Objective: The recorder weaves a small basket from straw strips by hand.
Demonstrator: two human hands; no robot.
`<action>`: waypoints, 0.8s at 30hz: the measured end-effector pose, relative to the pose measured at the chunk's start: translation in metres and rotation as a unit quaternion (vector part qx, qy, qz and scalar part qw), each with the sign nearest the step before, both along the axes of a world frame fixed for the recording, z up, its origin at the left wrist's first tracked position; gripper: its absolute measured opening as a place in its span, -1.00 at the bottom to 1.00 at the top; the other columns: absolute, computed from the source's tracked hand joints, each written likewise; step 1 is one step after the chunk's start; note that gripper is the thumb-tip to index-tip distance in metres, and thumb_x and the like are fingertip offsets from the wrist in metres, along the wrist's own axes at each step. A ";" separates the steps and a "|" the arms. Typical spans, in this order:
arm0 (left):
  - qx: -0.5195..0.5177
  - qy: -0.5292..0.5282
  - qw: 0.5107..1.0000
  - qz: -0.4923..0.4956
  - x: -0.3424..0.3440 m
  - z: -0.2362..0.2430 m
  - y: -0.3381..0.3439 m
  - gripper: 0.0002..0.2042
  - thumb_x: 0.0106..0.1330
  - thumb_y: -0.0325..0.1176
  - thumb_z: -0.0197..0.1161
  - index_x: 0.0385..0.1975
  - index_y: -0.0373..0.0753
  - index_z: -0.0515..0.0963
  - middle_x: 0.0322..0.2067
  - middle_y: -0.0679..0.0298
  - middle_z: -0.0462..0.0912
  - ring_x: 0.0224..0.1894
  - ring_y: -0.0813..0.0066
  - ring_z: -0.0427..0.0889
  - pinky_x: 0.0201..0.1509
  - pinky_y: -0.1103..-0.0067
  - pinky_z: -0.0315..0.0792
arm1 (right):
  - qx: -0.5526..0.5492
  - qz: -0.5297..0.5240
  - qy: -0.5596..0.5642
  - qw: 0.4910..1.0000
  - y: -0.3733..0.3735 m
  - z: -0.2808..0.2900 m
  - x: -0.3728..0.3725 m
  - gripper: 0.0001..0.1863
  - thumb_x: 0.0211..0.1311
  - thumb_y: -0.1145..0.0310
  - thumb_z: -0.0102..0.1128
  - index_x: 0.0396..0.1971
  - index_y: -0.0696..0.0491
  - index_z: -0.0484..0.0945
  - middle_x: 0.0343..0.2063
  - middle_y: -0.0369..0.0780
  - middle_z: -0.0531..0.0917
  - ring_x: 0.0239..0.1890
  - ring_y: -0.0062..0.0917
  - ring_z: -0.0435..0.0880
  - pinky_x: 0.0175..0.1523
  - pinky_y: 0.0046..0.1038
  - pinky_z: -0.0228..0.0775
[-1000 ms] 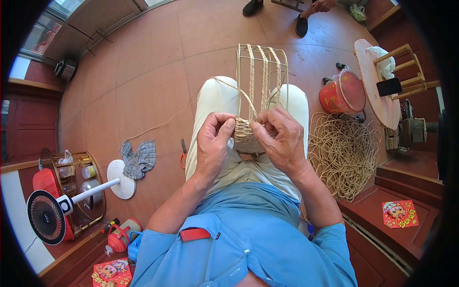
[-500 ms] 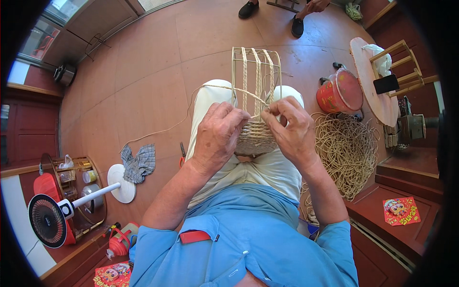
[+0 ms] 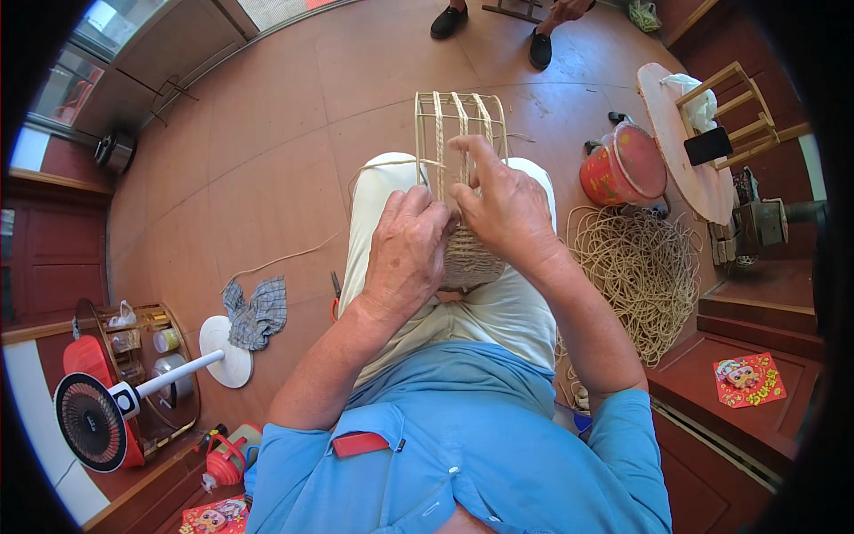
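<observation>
A half-woven basket [image 3: 471, 265] lies between my knees, its wire frame [image 3: 417, 125] pointing away from me. Pale twisted cords run lengthwise along the bare frame, and tight rows of cord fill the near end. My left hand [image 3: 409, 242] is closed at the left side of the weave's edge, its fingertips partly hidden. Over the right side, my right hand [image 3: 509, 206] has its index finger and thumb spread apart, near a loose cord [image 3: 391, 163]. That cord crosses my left knee and trails to the floor on the left.
Right of my legs lies a big heap of cord [image 3: 636, 276], with a red bucket [image 3: 623, 165] behind it. A wooden stool [image 3: 734, 116] rests on a round table top [image 3: 663, 98]. At left are a fan [image 3: 93, 418], a checked cloth [image 3: 260, 311] and scissors [image 3: 336, 289]. Another person's feet [image 3: 539, 49] show at the back.
My right hand has moved left and over the frame, its index finger and thumb opening from a pinch. My left hand remains by the weave's edge. The view has shifted slightly.
</observation>
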State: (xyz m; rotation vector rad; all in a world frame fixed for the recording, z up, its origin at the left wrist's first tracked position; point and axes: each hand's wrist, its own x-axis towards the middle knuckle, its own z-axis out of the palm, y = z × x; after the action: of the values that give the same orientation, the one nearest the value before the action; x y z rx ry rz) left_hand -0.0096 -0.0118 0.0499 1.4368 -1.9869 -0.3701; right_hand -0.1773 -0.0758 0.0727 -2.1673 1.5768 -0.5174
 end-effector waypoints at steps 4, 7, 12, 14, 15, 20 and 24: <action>-0.002 0.010 1.000 0.003 0.000 -0.001 0.002 -0.88 0.38 -0.55 0.38 -0.14 -0.26 0.73 -0.23 0.14 0.59 -0.11 0.07 0.59 0.01 0.23 0.55 | 0.042 0.028 -0.067 0.997 0.003 0.005 -0.012 -0.46 0.50 0.30 0.31 0.40 -0.05 0.41 -0.38 0.03 0.79 -0.20 0.10 0.82 -0.08 0.07 0.62; -0.008 0.003 1.000 0.003 0.000 -0.001 0.002 -0.89 0.39 -0.54 0.38 -0.14 -0.26 0.73 -0.22 0.14 0.59 -0.10 0.07 0.58 0.02 0.23 0.54 | 0.043 0.023 -0.119 0.992 0.015 0.004 -0.016 -0.46 0.49 0.37 0.33 0.39 -0.03 0.41 -0.38 0.00 0.79 -0.24 0.06 0.82 -0.09 0.00 0.62; -0.002 -0.005 1.000 -0.015 0.002 0.003 0.004 -0.92 0.42 -0.50 0.37 -0.16 -0.27 0.72 -0.22 0.13 0.59 -0.10 0.07 0.58 0.04 0.24 0.52 | 0.087 -0.037 -0.234 0.968 0.034 -0.002 -0.021 -0.50 0.47 0.48 0.35 0.34 0.00 0.44 -0.34 -0.09 0.78 -0.33 -0.14 0.83 -0.13 -0.16 0.63; 0.001 -0.003 1.000 -0.021 0.005 0.003 0.003 -0.93 0.42 -0.49 0.37 -0.16 -0.27 0.72 -0.22 0.13 0.59 -0.09 0.07 0.58 0.04 0.24 0.52 | 0.079 -0.045 -0.233 0.968 0.040 -0.004 -0.024 -0.59 0.51 0.48 0.31 0.26 0.05 0.46 -0.30 -0.17 0.76 -0.40 -0.43 0.77 -0.19 -0.29 0.61; 0.002 -0.001 1.000 -0.026 0.005 0.003 0.001 -0.93 0.43 -0.49 0.37 -0.16 -0.27 0.71 -0.21 0.14 0.59 -0.09 0.07 0.59 0.04 0.24 0.52 | 0.078 -0.047 -0.233 0.968 0.044 -0.006 -0.025 -0.59 0.51 0.48 0.31 0.26 0.05 0.46 -0.30 -0.17 0.76 -0.40 -0.43 0.77 -0.19 -0.29 0.61; -0.011 -0.019 0.999 -0.038 0.003 0.005 -0.007 -0.94 0.43 -0.47 0.38 -0.17 -0.26 0.71 -0.21 0.14 0.60 -0.08 0.08 0.61 0.03 0.24 0.54 | 0.258 -0.073 -0.527 0.807 0.035 -0.015 -0.046 -0.75 0.52 0.51 0.28 0.07 0.06 0.44 -0.30 -0.40 0.61 -0.43 -0.81 0.45 -0.30 -0.63 0.35; -0.097 -0.007 0.994 -0.047 -0.003 0.009 -0.014 -0.89 0.40 -0.46 0.38 -0.13 -0.21 0.70 -0.15 0.14 0.67 -0.05 0.08 0.67 0.04 0.25 0.60 | 0.333 -0.041 -0.572 0.748 0.021 -0.009 -0.073 -0.81 0.56 0.40 0.24 0.03 -0.02 0.44 -0.31 -0.41 0.58 -0.46 -0.83 0.32 -0.36 -0.69 0.09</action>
State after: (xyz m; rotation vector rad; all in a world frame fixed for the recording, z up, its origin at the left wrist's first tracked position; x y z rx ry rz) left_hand -0.0128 -0.0262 0.0586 1.2324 -2.0447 -0.2021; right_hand -0.2508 -0.0550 0.0639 -0.8464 0.8800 -0.8890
